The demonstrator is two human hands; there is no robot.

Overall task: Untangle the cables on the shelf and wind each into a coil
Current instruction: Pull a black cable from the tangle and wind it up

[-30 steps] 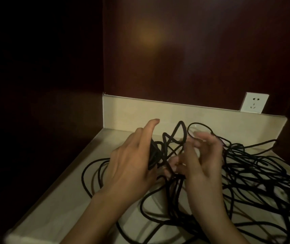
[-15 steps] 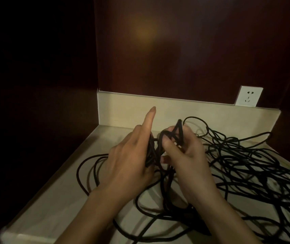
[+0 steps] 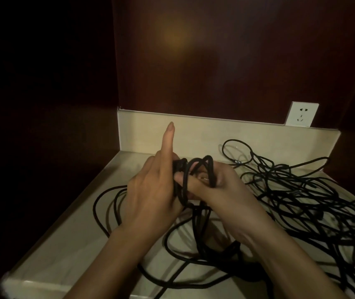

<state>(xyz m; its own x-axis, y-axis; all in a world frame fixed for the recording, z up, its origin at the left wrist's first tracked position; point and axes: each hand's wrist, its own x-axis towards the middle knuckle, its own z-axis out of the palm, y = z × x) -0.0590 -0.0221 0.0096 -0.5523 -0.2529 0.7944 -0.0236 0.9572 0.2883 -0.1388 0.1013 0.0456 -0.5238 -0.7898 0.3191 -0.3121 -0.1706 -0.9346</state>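
Black cables [image 3: 297, 190] lie in a loose tangle over the right half of the pale shelf [image 3: 68, 244]. Between my hands sits a small bundle of black loops [image 3: 183, 169]. My left hand [image 3: 150, 190] grips that bundle with its lower fingers, while the index finger sticks straight up. My right hand [image 3: 215, 186] pinches a loop of the same cable, which arches over its thumb and fingers. More strands trail from the bundle down to the shelf's front and left.
A low pale back lip [image 3: 215, 132] edges the shelf. A white wall socket [image 3: 301, 114] sits on the dark wooden back wall at the right. Dark wooden panels close in the left side. Bare shelf surface shows at the front left.
My right hand came from spread fingers over to the bundle and closed on a loop beside my left hand. The left index finger lifted to point upward. The view shifted slightly.
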